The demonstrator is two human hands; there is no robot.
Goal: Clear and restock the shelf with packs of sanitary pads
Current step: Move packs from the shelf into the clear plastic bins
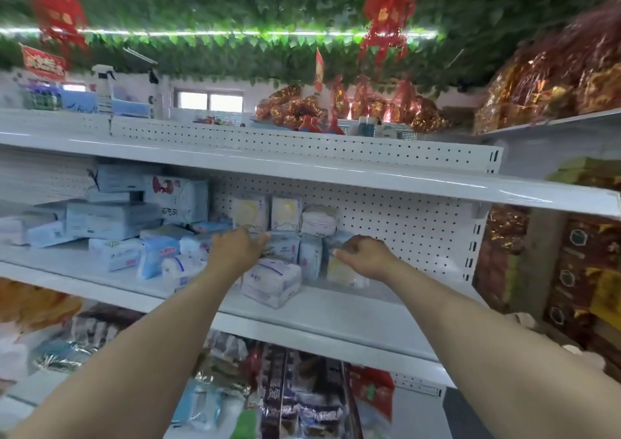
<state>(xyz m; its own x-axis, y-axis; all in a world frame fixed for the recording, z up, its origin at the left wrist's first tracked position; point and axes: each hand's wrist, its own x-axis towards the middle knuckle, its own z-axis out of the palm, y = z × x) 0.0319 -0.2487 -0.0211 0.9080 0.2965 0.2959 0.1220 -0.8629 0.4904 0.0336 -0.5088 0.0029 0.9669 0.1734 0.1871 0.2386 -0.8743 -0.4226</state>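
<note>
Left hand point(239, 249) relaxed, fingers spread, reaching over soft white-and-blue plastic pad packs point(272, 282) clustered mid white metal shelf point(336, 307). Right hand point(364, 254) curled above pale yellowish pack point(342, 272); can't tell if gripping, blurred.

Head-height view, close, toward shelf point(349, 306)

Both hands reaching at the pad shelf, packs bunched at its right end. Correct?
No. The head view shows the packs bunched at the left and middle of the shelf, not at its right end. The left hand and right hand do both reach at that shelf.
</note>
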